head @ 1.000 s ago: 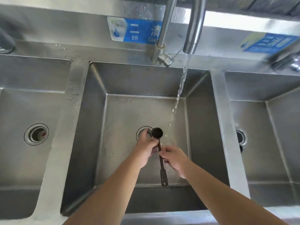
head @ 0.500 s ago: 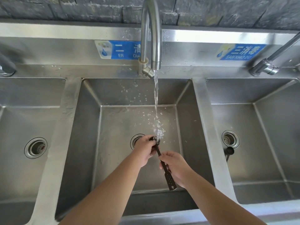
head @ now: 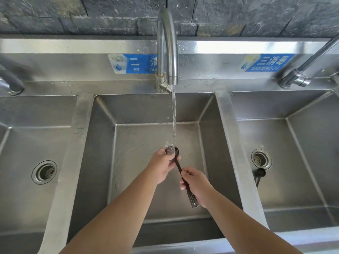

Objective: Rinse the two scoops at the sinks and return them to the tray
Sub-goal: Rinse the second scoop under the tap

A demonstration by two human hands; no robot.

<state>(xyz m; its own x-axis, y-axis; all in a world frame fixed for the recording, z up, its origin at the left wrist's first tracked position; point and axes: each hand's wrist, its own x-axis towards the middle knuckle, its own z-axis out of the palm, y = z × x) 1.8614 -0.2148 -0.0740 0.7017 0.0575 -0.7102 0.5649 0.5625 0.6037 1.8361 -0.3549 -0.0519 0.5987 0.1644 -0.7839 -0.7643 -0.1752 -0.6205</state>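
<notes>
A dark long-handled scoop (head: 178, 164) is held over the middle sink (head: 132, 136). Its bowl sits under the running stream from the middle faucet (head: 167, 48), and water splashes on it. My left hand (head: 162, 165) grips the bowl end with fingers on the rim. My right hand (head: 195, 186) holds the handle, whose perforated tip pokes out below the palm. A second dark scoop (head: 260, 174) lies in the right sink (head: 302, 162), just below its drain. No tray is in view.
Three steel sinks stand side by side, with the left sink (head: 23, 143) holding only its drain. A right faucet (head: 300, 74) and part of a left faucet (head: 9, 81) stand at the back ledge. Blue labels (head: 266, 62) sit on the backsplash.
The view has tilted up and shifted, so the faucet appears centred. The scoop bowl went from beside the stream to directly under it. Both hands keep their hold.
</notes>
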